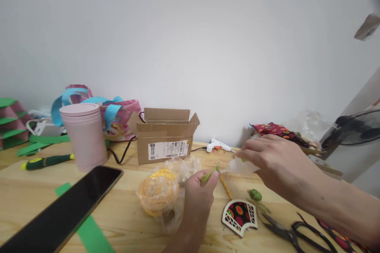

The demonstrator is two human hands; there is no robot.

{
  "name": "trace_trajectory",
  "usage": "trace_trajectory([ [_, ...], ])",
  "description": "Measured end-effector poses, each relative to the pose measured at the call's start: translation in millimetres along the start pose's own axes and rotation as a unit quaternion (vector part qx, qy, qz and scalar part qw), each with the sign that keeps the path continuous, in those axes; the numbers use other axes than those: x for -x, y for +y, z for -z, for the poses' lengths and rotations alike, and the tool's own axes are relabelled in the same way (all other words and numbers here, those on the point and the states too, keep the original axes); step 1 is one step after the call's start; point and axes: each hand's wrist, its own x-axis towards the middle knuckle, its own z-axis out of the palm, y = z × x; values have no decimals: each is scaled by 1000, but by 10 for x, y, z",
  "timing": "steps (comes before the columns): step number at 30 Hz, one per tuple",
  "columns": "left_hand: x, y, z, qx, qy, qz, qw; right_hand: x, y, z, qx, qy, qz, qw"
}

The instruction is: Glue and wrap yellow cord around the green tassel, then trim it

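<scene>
My left hand (199,191) is closed on a green thread (208,176), pinched between thumb and fingers. A twisted yellow cord (225,186) runs from there down to a fan-shaped pendant (240,216) with a pale cut-out frame and dark patterned cloth. My right hand (265,158) is closed on a thin, whitish translucent sheet (242,167); its fingertips are partly hidden. Just left of that hand lies a white glue gun (218,145). A small green thread bundle (254,194) and dark scissors (292,234) lie below the right forearm.
Left of my left hand sits a yellow thread ball (158,191) in clear plastic. Behind stands an open cardboard box (163,144). Farther left are a pink tumbler (84,138), a phone (63,209), a screwdriver (47,162) and a pink bag (121,120). A fan (360,128) stands right.
</scene>
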Motion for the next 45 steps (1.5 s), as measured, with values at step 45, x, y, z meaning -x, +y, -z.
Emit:
trace_trajectory([
  [45, 40, 89, 15, 49, -19, 41, 998, 62, -88, 71, 33, 26, -8, 999],
])
